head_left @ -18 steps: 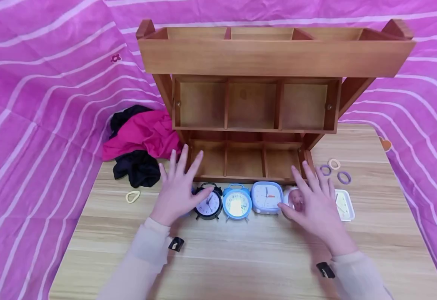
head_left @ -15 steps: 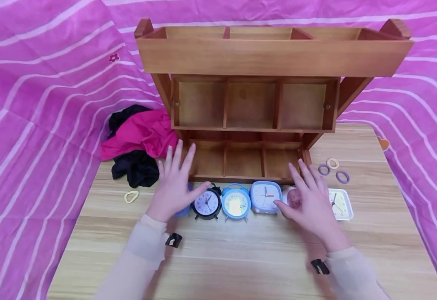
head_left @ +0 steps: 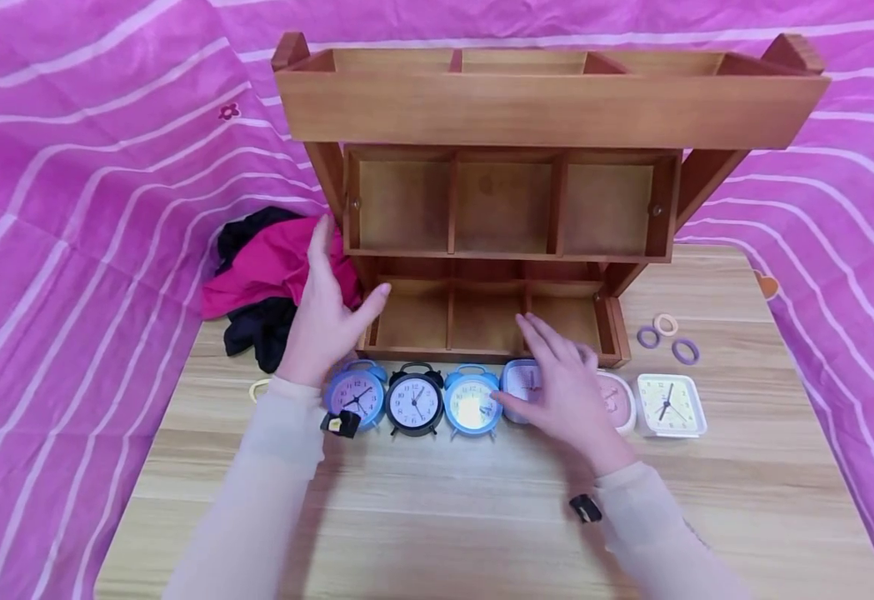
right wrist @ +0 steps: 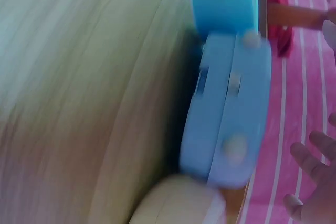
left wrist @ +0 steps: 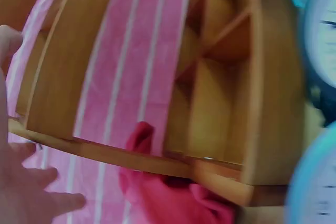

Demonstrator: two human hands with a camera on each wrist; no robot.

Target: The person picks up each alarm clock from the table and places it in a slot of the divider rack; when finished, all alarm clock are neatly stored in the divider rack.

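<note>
Right hand (head_left: pixel 567 396), fingers spread, over square blue clock (head_left: pixel 524 385) in the row; left hand (head_left: pixel 324 312), open, farther off beside shelf (head_left: pixel 496 208).

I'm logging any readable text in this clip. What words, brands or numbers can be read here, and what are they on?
No word, brand or label can be read.
Black clock: hour numerals ring the dial, too small to read.
Blue clock with pink dial: numerals too small to read.
White square clock: dial marks too small to read.
Wooden shelf: no text.
</note>
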